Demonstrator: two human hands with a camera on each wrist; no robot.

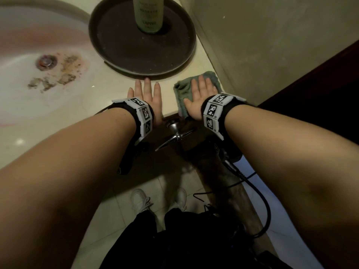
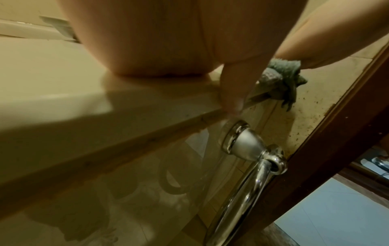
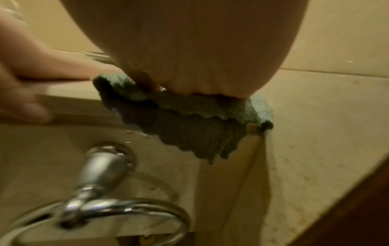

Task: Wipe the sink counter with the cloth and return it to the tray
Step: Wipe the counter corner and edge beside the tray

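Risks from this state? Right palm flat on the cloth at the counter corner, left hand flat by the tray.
1. The cloth overhangs the counter's front edge under the right hand; a pull toward the body may drag it off onto the towel ring or the floor.
2. The left hand's fingertips sit at the tray rim; a nudge could shift the tray and tip the tall bottle.

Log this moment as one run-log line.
right hand flat on green cloth at counter edge | left hand flat on counter | tray holds bottle
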